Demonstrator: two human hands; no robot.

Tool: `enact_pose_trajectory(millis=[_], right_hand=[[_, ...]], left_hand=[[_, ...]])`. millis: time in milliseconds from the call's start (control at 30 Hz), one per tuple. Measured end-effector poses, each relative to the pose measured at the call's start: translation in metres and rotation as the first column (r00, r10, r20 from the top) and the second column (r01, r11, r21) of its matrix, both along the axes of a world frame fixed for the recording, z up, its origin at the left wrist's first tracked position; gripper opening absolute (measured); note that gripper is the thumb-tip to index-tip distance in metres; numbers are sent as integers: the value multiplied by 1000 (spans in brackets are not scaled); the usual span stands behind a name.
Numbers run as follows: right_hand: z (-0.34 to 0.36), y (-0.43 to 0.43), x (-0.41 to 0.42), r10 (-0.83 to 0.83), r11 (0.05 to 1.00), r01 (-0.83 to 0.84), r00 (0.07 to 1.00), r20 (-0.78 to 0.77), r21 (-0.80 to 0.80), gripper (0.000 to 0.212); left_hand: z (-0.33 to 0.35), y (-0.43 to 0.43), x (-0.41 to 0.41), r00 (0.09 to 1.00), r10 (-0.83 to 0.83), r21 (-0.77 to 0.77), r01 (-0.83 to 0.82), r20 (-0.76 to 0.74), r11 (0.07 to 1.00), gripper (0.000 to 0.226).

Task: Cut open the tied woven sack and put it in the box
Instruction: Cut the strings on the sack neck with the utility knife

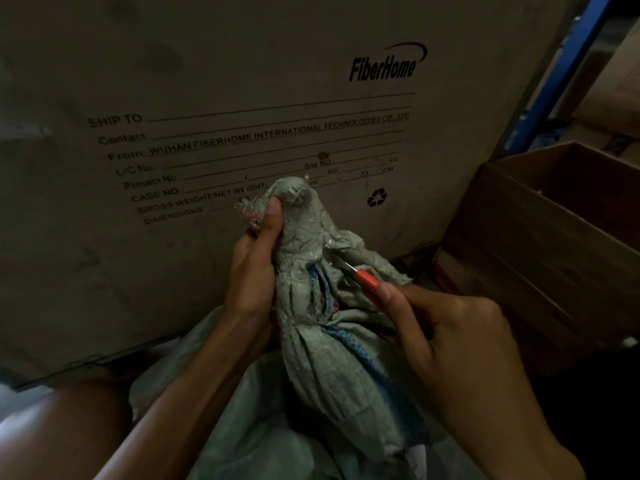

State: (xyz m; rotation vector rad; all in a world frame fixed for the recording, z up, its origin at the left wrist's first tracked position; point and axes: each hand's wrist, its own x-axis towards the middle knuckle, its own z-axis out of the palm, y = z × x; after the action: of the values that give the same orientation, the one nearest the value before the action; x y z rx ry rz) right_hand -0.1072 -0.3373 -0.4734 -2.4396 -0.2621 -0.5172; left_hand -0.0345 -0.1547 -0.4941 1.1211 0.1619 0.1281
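A grey-green woven sack [322, 358] stands between my arms, its neck bunched and twisted upward. My left hand [256, 268] grips that neck just below the frayed top. In my right hand [446, 337] is a small cutter with a red handle [369, 280]. Its thin blade [337, 261] touches the gathered fabric on the right side of the neck. Blue woven strands show in the folds below the blade. An open brown cardboard box [540, 244] sits at the right.
A large cardboard carton [207, 98] printed with shipping lines and a logo stands upright right behind the sack. A blue metal post [557, 74] rises at the upper right. More woven fabric lies under my arms, and my knee shows at the lower left.
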Motion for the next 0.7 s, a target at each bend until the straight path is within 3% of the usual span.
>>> enact_pose_trajectory(millis=[167,267,433,500,700], right_hand=[[2,-9,1,49,997,-46,997,-54,67,35],[9,-19,3,44,983,-37,998,-36,178,53],[22,-25,6,-36,884,63,997,-68,464,57],[21,-27,8,-43,836,113,989,-142,538,57],[5,-18,11,167,733,101,932,-323,673,40]], left_hand=[[-2,4,2,996,-67,13,67,-62,998,61],[-2,5,3,980,-147,2,148,-131,989,71],[-6,-6,-4,949,-278,-9,280,-148,960,66],[-7,-13,-10,922,-352,-7,356,-164,935,81],[-6,-32,-24,844,-511,106,530,-162,842,94]])
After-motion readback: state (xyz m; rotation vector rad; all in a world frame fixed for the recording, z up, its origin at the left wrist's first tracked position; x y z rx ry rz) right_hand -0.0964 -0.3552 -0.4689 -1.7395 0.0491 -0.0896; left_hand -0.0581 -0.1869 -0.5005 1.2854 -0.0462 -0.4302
